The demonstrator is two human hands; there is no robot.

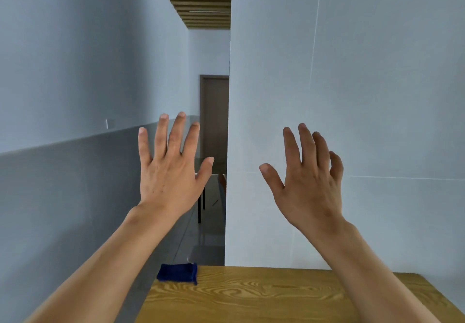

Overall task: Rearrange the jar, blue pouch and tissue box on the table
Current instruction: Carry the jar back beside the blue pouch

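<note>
A dark blue pouch (pixel 177 273) lies at the far left corner of the wooden table (pixel 251 295). My left hand (pixel 171 169) is raised well above the table with its fingers spread and nothing in it. My right hand (pixel 307 181) is raised beside it, back toward me, fingers apart and empty. Both hands are high above the pouch and far from it. Neither the jar nor the tissue box is in view.
A pale wall panel (pixel 339 121) stands right behind the table's far edge. To its left a narrow corridor runs back to a brown door (pixel 214 116), with another table (pixel 206 186) partway along. A grey wall (pixel 63 171) flanks the left side.
</note>
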